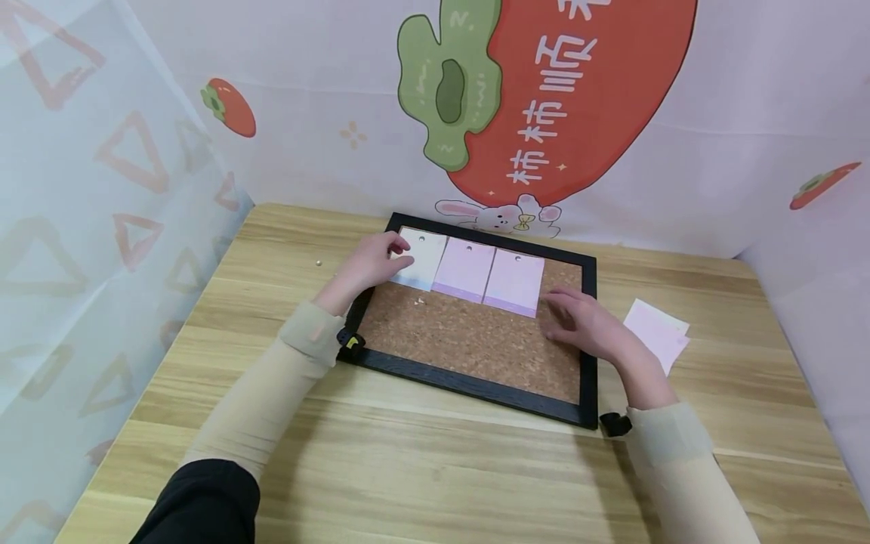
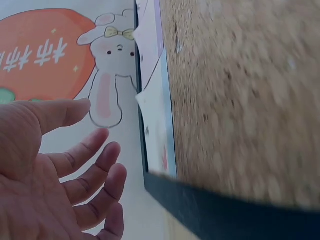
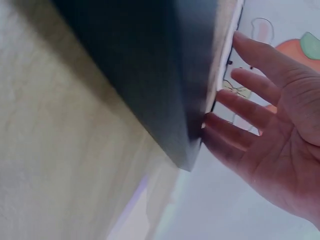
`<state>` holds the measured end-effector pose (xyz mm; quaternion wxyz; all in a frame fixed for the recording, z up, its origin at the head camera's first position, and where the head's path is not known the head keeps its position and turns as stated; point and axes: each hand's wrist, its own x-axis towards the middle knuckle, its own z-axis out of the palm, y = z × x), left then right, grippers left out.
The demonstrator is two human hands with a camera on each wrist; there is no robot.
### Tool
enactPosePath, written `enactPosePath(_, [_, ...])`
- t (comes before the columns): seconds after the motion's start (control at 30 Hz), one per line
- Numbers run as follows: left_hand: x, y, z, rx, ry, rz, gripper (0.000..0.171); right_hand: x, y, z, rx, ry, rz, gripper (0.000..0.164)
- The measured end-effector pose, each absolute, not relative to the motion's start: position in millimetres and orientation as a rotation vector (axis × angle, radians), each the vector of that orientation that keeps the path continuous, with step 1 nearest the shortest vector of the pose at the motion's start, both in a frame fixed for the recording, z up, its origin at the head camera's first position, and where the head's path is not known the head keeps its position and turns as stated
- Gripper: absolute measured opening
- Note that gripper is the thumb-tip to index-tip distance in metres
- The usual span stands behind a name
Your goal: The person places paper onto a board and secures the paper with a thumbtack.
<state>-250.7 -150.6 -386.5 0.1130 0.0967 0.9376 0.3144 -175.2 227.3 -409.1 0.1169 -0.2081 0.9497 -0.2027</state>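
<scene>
A cork board [image 1: 462, 332] in a black frame lies on the table, with three note cards side by side along its top edge. The leftmost card [image 1: 424, 261] is white with a blue lower strip; the middle card [image 1: 465, 266] and right card [image 1: 514, 279] are pale purple. Each has a small round pin near its top. My left hand [image 1: 370, 261] hovers at the board's upper left, fingers loosely bent with nothing between them. Over the right side of the board is my right hand [image 1: 587, 325], relaxed and holding nothing, its fingertips near the right card's edge.
Loose paper cards [image 1: 655, 332] lie overlapped on the wooden table [image 1: 421, 468] right of the board. Left of the board sits a tiny pin [image 1: 318, 263], and small whitish bits [image 1: 420, 301] are on the cork. A printed cloth [image 1: 326, 136] hangs behind the table.
</scene>
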Motion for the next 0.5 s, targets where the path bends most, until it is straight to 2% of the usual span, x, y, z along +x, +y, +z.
enactPosePath(0.5, [-235.6,-191.5,-389.3,0.237,2.707,0.877,0.059,-150.1,248.0,-397.2,-0.329,2.778,-0.594,0.069])
